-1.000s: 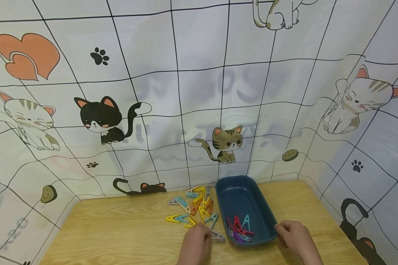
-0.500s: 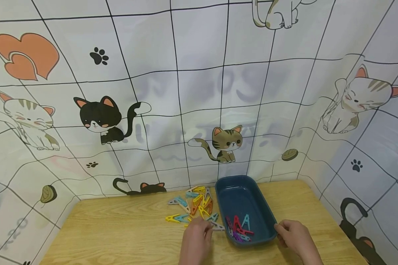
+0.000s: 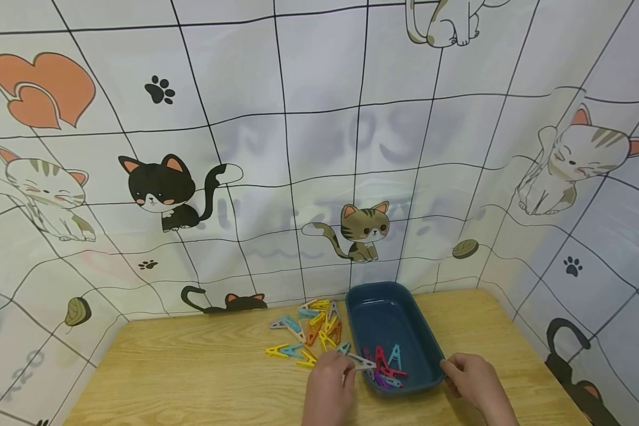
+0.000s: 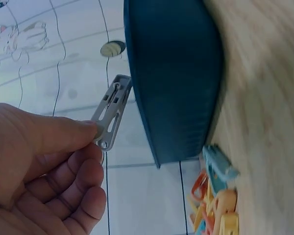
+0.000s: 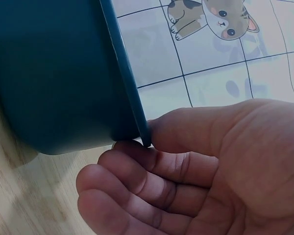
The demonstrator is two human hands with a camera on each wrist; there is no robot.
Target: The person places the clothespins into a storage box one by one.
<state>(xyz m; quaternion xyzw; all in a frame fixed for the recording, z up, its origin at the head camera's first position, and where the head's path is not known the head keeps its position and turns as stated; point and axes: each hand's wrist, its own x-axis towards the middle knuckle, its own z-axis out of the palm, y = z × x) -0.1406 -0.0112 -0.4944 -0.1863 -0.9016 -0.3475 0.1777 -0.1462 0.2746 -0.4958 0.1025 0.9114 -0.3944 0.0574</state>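
My left hand (image 3: 330, 381) pinches a grey clothespin (image 4: 112, 110) between thumb and finger. In the head view the clothespin's far end reaches over the near left rim of a dark blue basin (image 3: 389, 313). My right hand (image 3: 476, 378) grips the basin's right rim, thumb on one side and finger on the other, as the right wrist view shows. Several clothespins lie in the near end of the basin, among them a red clothespin (image 3: 380, 358), a light blue clothespin (image 3: 396, 357) and a purple clothespin (image 3: 381, 380).
Left of the basin, a loose pile of clothespins (image 3: 325, 325) in yellow, orange, light blue and grey lies on the wooden table (image 3: 191, 373). A white sheet (image 3: 319, 142) printed with grid lines and cats stands behind the table and at its sides.
My left hand has picked the grey clothespin up off the table, moving away from me and then right, to the basin's rim. The right hand and the basin have stayed in place.
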